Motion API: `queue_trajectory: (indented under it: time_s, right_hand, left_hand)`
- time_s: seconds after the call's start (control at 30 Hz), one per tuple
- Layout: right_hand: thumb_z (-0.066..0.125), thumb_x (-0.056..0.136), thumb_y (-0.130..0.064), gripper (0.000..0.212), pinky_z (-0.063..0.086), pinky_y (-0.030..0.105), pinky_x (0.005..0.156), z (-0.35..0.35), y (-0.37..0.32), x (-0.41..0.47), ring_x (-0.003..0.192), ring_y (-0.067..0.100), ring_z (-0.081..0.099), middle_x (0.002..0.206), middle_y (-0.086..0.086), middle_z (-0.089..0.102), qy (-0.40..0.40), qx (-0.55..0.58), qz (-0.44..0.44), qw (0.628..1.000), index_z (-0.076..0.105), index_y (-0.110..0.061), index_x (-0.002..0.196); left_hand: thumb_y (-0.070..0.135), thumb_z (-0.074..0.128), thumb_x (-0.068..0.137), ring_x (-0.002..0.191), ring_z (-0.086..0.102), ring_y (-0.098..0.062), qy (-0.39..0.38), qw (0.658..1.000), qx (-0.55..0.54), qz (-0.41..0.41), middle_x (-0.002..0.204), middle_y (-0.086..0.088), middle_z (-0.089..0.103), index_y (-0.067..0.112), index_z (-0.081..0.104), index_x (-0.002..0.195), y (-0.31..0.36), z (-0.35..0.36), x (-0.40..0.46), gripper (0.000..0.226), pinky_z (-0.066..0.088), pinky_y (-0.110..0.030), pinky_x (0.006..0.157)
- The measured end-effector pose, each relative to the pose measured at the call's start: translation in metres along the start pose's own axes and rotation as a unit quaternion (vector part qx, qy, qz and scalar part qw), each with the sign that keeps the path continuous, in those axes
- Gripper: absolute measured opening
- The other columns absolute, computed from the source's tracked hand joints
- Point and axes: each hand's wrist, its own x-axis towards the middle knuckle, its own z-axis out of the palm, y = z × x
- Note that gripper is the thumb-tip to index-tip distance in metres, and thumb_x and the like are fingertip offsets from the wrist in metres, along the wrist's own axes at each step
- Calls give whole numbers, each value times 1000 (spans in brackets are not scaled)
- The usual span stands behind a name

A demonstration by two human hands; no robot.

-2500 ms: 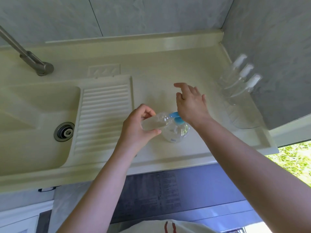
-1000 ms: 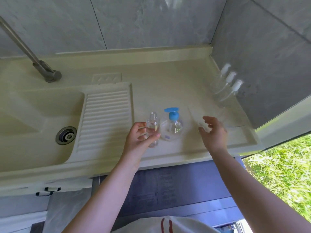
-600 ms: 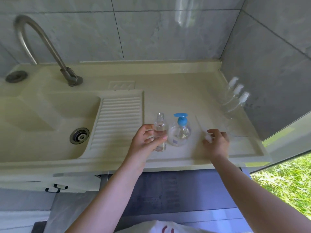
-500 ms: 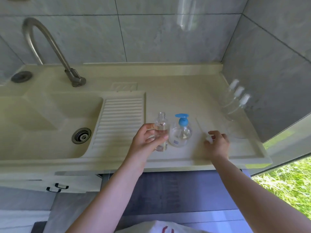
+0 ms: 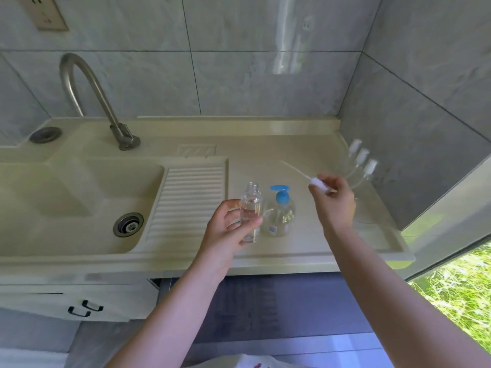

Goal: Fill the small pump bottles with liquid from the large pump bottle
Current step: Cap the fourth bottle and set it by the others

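My left hand (image 5: 228,229) grips a small clear bottle (image 5: 250,205) that stands upright and uncapped on the counter, with liquid inside. Right beside it stands the large clear pump bottle (image 5: 279,212) with a blue pump head. My right hand (image 5: 333,201) pinches a white pump cap (image 5: 317,182) lifted above the counter; its thin dip tube points up and to the left. Three more small clear bottles with white pump caps (image 5: 361,158) stand in a row against the right wall.
The cream counter (image 5: 313,251) ends at a raised front edge. A ribbed drainboard (image 5: 190,200) and a sink basin (image 5: 66,205) with a drain lie to the left, under a curved metal tap (image 5: 87,94). Grey tiled walls close the back and right.
My right hand has picked the white pump cap with its tube off the counter and raised it. My left hand keeps hold of the small bottle. The camera has tilted up.
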Motion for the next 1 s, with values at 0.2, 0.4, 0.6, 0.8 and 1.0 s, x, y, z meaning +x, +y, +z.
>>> queue_trajectory:
  time_s: [0.2, 0.4, 0.6, 0.8, 1.0]
  right_hand:
    - [78, 80, -12, 20, 47, 18, 75, 2, -39, -7, 82, 5, 63, 98, -9, 72, -65, 140, 23, 988, 71, -22, 95]
    - [71, 90, -28, 10, 45, 21, 73, 7, -74, -16, 73, 6, 55, 81, -7, 62, -92, 177, 10, 980, 71, -20, 94]
    - [60, 96, -42, 23, 42, 20, 69, 6, -94, -28, 61, 2, 53, 78, 3, 54, -94, 162, -50, 981, 58, -22, 86]
    - [55, 97, -43, 30, 40, 13, 60, 5, -97, -31, 66, 11, 45, 78, 6, 47, -90, 146, -58, 983, 49, -16, 86]
    - [55, 96, -47, 31, 38, 21, 63, 4, -95, -34, 67, 12, 45, 76, 3, 49, -93, 105, -62, 988, 50, -18, 86]
  left_hand:
    - [9, 78, 81, 97, 66, -13, 16, 1000, 5, -1, 96, 5, 70, 14, 56, 117, 0, -2, -4, 42, 50, -59, 96]
    - [7, 79, 79, 93, 64, -16, 55, 998, 39, 14, 105, -5, 70, 15, 58, 108, -5, -3, -2, 37, 53, -57, 88]
    - [5, 80, 77, 96, 62, -16, 74, 996, 41, 34, 109, -6, 69, 17, 59, 105, -8, -4, -1, 37, 58, -50, 80]
    - [7, 80, 78, 101, 62, -19, 75, 996, 39, 37, 109, -3, 69, 17, 60, 106, -6, -5, -1, 36, 58, -49, 82]
    - [5, 78, 79, 111, 62, -25, 62, 997, 36, 36, 113, -1, 69, 19, 60, 104, -3, -5, -1, 34, 59, -52, 82]
